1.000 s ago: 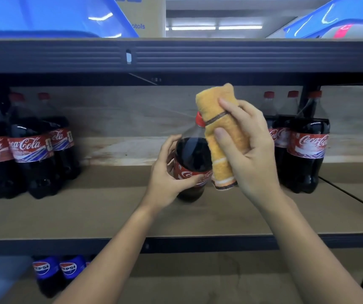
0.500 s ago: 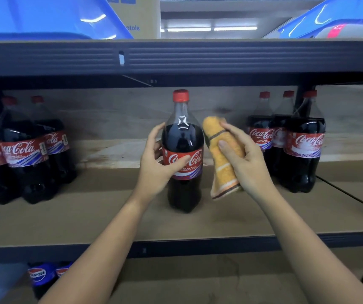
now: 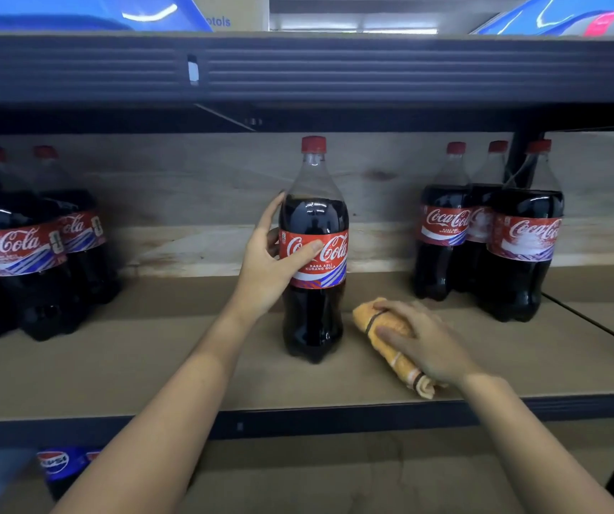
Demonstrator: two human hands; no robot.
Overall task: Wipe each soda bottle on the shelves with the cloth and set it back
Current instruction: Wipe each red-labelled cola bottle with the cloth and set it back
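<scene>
Left hand gripped the bottle at its label, thumb across the front, fingers curled behind; bottle stood upright mid-shelf. Right hand lay over the rolled cloth on the shelf just right of the bottle, fingers loosely curved around it. Other bottles grouped at both sides.

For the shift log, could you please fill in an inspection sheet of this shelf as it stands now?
Surface: brown shelf board, dark metal front edge.
Job's things: Coca-Cola bottle upright mid-shelf; orange cloth rolled, lying on the board to its right.
Clutter: Coca-Cola clusters at left and right; Pepsi bottles on the shelf below.
Hands: left hand holds the bottle at its label; right hand rests on the cloth.
Cables: nothing seen.
Surroundings: blue bins on the shelf above.
</scene>
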